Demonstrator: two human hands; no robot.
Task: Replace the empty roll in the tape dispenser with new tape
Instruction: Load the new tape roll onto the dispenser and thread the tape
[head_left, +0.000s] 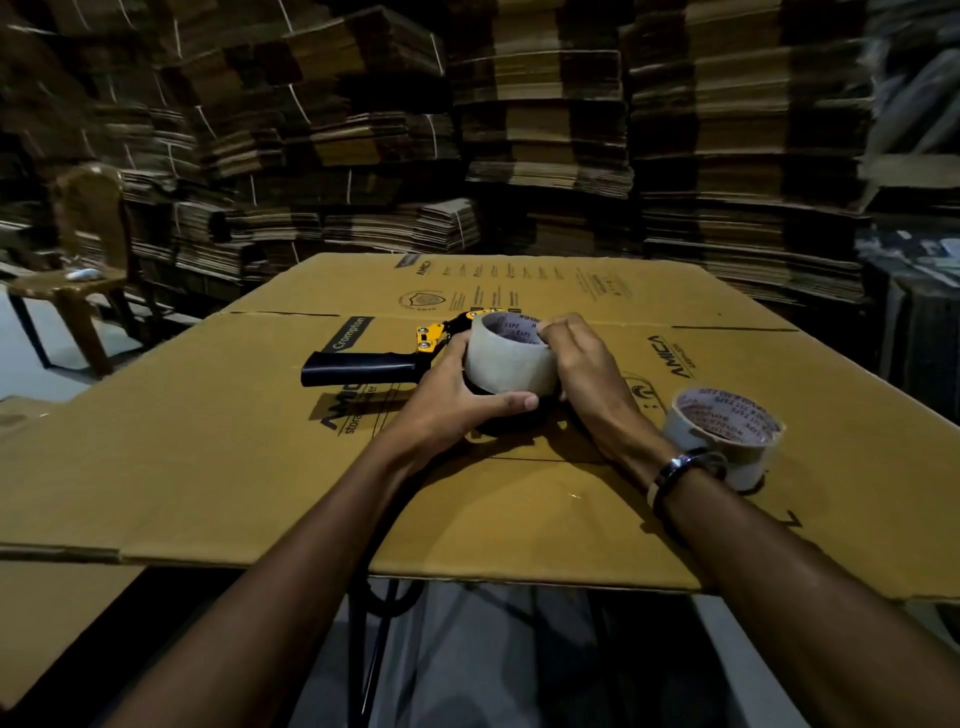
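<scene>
Fingers (519, 401) of both hands curl round the roll (506, 358), holding it on the dispenser (374, 364). It looks light, stiff and slick; the outer wall seems the safest hold.

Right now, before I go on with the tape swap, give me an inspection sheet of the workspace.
Surface: flattened printed cardboard sheet as worktop.
Job's things: tape dispenser lies flat, black handle pointing left; tape roll at its head end; second tape roll stands apart, right.
Clutter: nothing seen.
Hands: left hand grips the roll's near side; right hand pinches its rim.
Cables: black cord hangs below the near edge.
Surroundings: cardboard stacks behind; wooden chair far left.
</scene>
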